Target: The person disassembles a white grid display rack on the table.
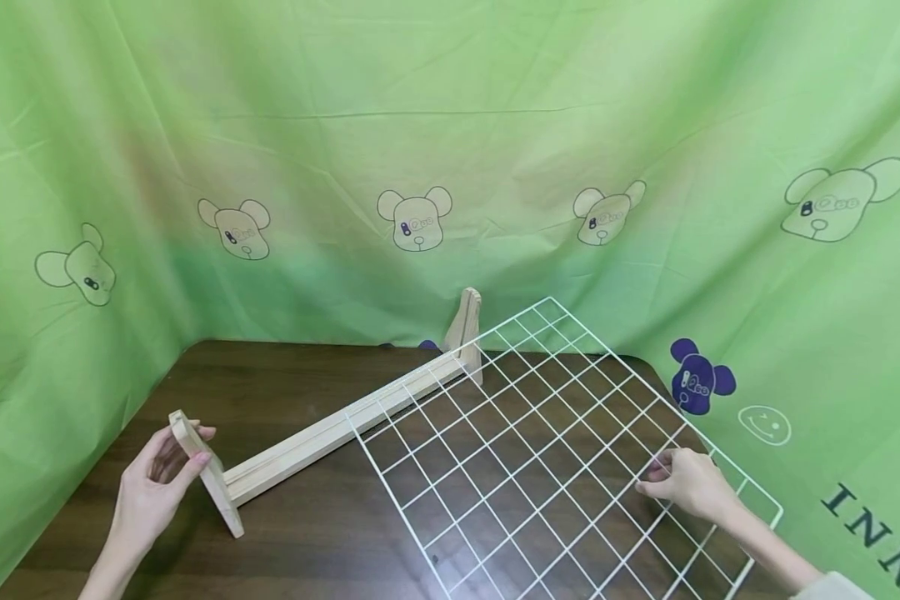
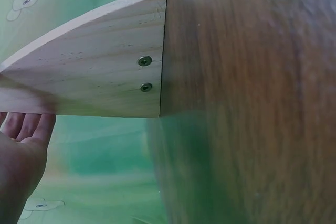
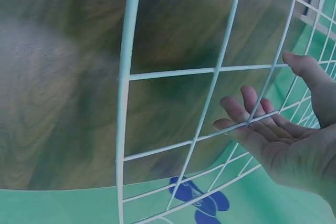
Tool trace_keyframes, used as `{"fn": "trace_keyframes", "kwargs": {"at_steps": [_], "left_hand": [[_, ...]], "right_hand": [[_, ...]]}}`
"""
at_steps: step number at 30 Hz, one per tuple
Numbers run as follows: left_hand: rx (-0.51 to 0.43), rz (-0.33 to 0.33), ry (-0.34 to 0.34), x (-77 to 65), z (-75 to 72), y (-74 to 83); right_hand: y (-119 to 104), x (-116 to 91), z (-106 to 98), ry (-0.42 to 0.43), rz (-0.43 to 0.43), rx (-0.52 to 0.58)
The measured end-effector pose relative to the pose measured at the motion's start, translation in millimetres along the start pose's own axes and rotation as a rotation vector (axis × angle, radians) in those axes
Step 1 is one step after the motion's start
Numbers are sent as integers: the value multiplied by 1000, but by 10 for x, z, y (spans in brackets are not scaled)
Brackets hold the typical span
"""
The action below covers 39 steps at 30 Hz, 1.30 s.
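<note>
A pale wooden stand has a long grooved crossbar (image 1: 300, 461) between two end panels. My left hand (image 1: 146, 492) grips the upper part of the near left panel (image 1: 213, 483), thumb on one side and fingers on the other. Two screw heads (image 2: 145, 61) show on that panel's outer face in the left wrist view. At the far end the other panel (image 1: 465, 333) stands upright. A white wire grid (image 3: 124, 87) is held tilted by my right hand (image 1: 690, 483), whose fingers reach through the mesh. The grid's far left edge overlaps the crossbar in the head view.
The stand rests on a dark brown wooden table (image 1: 292, 558) with rounded far corners. A green curtain (image 1: 420, 142) printed with bear heads hangs close behind the table and along both sides.
</note>
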State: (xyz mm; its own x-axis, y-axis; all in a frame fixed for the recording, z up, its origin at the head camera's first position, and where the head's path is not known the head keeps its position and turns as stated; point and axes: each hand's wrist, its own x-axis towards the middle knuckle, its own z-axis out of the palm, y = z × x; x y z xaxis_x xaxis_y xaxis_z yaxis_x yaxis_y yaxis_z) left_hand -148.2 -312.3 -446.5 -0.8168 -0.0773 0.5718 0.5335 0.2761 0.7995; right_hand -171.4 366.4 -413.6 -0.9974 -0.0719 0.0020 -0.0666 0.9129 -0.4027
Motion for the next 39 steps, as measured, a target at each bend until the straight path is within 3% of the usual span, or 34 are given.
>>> {"fn": "trace_keyframes", "kwargs": {"at_steps": [10,22,27,34,39], "left_hand": [[-41,35,7,-48,-17,35],[-8,-53,48,-101,-89,86],[-53,-5,39,-128,-105,101],[47,-112,74,-175,-115,161],[60,-60,63,-209,-136,175]], "right_hand": [[170,-51,111,-23,-42,-43],[339,86,63,-43,-164,-101],[409,165,67,-54,-215,-105],[420,298,57,-52,-261,-181],[403,356,91,-79,-244,-181]]}}
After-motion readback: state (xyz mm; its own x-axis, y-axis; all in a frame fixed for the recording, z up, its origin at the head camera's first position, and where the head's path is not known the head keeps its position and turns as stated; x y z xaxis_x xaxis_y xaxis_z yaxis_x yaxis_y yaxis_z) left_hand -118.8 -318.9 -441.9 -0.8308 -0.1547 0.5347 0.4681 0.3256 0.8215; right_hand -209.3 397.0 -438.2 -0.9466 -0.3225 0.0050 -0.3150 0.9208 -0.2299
